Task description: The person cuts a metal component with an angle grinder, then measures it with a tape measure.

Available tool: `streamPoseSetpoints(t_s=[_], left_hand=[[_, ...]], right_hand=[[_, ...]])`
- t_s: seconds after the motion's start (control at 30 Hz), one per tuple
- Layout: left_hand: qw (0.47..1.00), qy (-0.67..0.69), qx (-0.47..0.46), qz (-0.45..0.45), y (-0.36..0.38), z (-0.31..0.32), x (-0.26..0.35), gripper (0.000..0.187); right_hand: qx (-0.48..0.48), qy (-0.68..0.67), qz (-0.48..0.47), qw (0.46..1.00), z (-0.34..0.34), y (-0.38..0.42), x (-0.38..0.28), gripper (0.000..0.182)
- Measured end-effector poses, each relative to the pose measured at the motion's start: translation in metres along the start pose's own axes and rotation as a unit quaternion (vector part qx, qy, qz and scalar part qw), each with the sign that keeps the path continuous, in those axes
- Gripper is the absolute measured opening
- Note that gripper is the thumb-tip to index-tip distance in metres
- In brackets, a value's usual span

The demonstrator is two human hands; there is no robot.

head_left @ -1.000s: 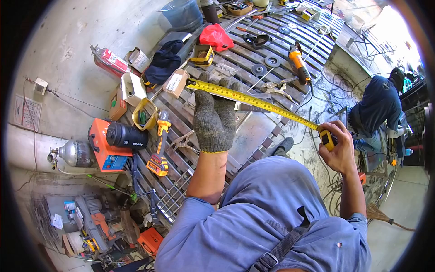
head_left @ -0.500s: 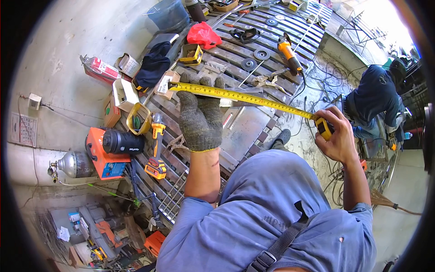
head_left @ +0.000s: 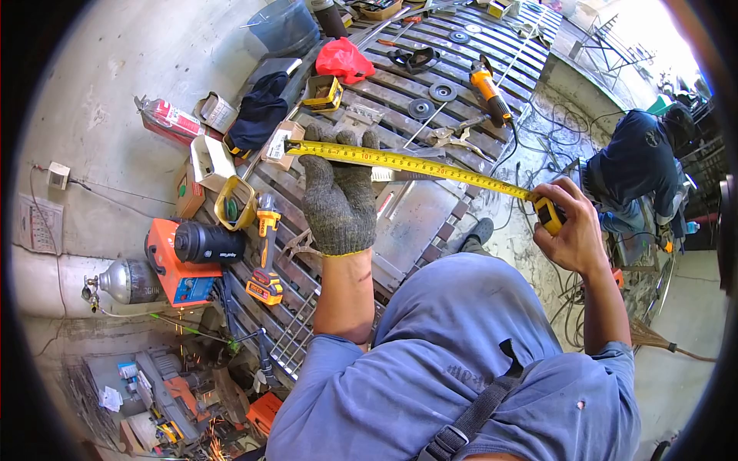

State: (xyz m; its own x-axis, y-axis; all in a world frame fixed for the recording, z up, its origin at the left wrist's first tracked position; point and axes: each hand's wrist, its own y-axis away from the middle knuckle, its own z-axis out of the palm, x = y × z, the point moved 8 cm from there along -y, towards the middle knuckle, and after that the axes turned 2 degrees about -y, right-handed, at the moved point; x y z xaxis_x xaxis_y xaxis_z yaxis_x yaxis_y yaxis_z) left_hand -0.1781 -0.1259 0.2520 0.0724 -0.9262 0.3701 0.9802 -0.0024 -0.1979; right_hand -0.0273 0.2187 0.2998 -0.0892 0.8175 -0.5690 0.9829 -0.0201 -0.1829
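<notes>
Tape measure drawn out between two hands

Nearest, beyond the wearer's blue shirt (head_left: 446,384), the bare right hand (head_left: 576,230) is curled round the case of the tape measure (head_left: 548,217), thumb on one side and fingers over the other. The gloved left hand (head_left: 338,203) is partly open, palm up; the blade (head_left: 415,164) lies across its fingers, with the thumb at the lower edge. The tape spans the gap between the hands, above the bench (head_left: 392,86).

To hold it well, I would keep the blade flat and untwisted, steady it close to its hook, and grip the case firmly so the tape neither slips nor springs back. The hook end would be better clear of the small carton (head_left: 283,143) behind it.

Much is hard to make out. The blade hides part of the gloved fingers, so I cannot tell whether they pinch it or merely carry it, nor whether the hook touches the carton. The right palm is hidden, and the numerals blur towards the case. Sparks (head_left: 215,444) show at lower left, their source unclear. Farther off, a co-worker (head_left: 634,165) bends forward, hands too small to read, and glare swallows the far corner.
</notes>
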Motion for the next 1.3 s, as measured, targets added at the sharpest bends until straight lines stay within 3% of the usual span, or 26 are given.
streamPoseSetpoints(t_s=[0.57,0.67,0.77,0.8,0.9,0.93,0.97,1.03,1.1,1.13,1.2,1.3], left_hand=[[0.996,0.014,-0.088,0.001,-0.002,0.009,-0.002,0.049],[0.998,0.016,-0.063,0.009,-0.002,0.0,0.001,0.048],[0.998,-0.029,0.059,0.019,0.0,-0.014,0.002,0.049],[0.999,-0.02,-0.033,0.011,-0.002,0.006,-0.003,0.046],[0.993,-0.11,0.026,-0.033,0.007,-0.049,-0.014,0.042],[0.982,-0.168,0.077,-0.033,0.013,-0.067,-0.019,0.036],[0.975,-0.18,0.093,-0.094,0.018,-0.098,-0.032,0.032],[0.924,-0.266,0.204,-0.185,0.042,-0.159,-0.056,0.028],[0.818,-0.479,0.202,-0.245,0.068,-0.214,-0.079,0.026],[0.772,-0.59,0.144,-0.19,0.073,-0.234,-0.087,0.027],[0.63,-0.773,0.022,-0.072,0.088,-0.259,-0.108,0.031],[0.595,-0.776,0.05,-0.2,0.101,-0.29,-0.131,0.039]], right_hand=[[0.02,0.011,0.003,1.0,-0.003,0.001,-0.001,0.049],[0.024,0.002,-0.017,1.0,-0.004,-0.001,-0.003,0.05],[0.019,-0.078,-0.015,0.997,-0.005,-0.003,0.011,0.052],[0.015,-0.115,-0.01,0.993,-0.004,-0.004,0.02,0.053],[0.046,-0.162,0.012,0.986,-0.007,-0.002,0.042,0.046],[0.036,-0.211,0.057,0.975,-0.004,0.001,0.056,0.043],[0.024,-0.26,0.103,0.96,0.002,0.006,0.071,0.04],[-0.007,-0.326,0.163,0.931,0.018,0.013,0.097,0.038],[-0.045,-0.361,0.19,0.912,0.036,0.017,0.12,0.037],[-0.072,-0.377,0.233,0.894,0.049,0.023,0.134,0.031],[-0.09,-0.419,0.276,0.86,0.076,0.029,0.152,0.029],[-0.122,-0.428,0.327,0.834,0.104,0.034,0.172,0.028]])
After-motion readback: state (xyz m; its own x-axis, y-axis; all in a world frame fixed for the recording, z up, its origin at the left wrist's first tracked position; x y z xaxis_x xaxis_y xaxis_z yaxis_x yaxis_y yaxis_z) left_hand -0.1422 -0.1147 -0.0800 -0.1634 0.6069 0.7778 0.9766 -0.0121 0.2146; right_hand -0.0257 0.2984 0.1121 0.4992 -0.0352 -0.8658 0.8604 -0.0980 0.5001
